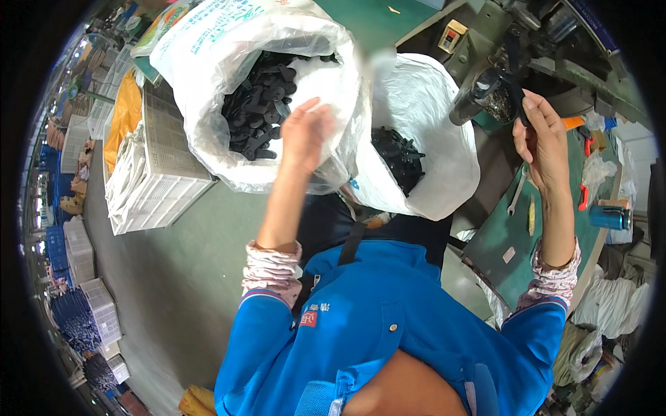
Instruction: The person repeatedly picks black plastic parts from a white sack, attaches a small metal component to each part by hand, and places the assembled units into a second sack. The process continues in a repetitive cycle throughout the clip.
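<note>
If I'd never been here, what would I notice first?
Probably the bright blue jacket at the bottom, then two white sacks of black parts above it. At upper right, the right hand holds a black piece; the left hand is a blur over the left sack.

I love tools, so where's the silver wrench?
In the head view, the silver wrench lies right of centre on the green table, just left of the right forearm, near a thin yellow thing.

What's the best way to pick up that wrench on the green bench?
Probably pinch the wrench mid-shank, across its long edges, coming from above and its left in this picture: it's slim and lies flat on the bench, with the right hand and wrist to its right.
</note>
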Demonstrator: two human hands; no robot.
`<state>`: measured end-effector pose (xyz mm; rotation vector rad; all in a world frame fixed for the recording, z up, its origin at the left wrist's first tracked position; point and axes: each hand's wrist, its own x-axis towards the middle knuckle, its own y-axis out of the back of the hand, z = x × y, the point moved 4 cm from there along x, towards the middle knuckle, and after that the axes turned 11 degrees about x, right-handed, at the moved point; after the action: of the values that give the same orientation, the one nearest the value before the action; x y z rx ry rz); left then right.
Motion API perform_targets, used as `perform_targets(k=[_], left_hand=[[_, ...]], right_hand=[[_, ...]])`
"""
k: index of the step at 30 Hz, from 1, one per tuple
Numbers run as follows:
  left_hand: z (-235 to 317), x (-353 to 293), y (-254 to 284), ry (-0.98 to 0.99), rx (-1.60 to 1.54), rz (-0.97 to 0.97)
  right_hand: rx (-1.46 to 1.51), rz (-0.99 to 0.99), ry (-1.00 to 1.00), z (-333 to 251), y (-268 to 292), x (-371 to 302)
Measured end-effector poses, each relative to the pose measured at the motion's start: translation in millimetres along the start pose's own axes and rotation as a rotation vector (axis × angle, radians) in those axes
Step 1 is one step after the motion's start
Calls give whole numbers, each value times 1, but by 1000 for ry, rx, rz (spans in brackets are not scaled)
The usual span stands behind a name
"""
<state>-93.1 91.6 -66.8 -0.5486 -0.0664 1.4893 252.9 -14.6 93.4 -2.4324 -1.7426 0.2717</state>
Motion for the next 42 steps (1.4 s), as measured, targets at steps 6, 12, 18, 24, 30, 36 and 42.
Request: perform_targets(k=[6,12,18,24,30,36,42], left_hand=[[74,58,119,-99,-290,333],[193,46,91,-505,-80,276],[214,60,79,-590,40,209],[130,59,115,-421,185,487],[92,76,142,-253,1296,665],[118,124,132,-13,1959,438],[130,169,182,-776,2241,295]], right_hand=[[-652,-95,379,2,-10,-5],[-651,-248,295,61,-24,-37],[-545,-291,115,111,-39,-73],[-413,-271,115,146,-56,-100],[-356,-262,111,169,-60,-117],[-387,-285,175,161,-74,-127],[-433,-259,131,174,-66,-140]])
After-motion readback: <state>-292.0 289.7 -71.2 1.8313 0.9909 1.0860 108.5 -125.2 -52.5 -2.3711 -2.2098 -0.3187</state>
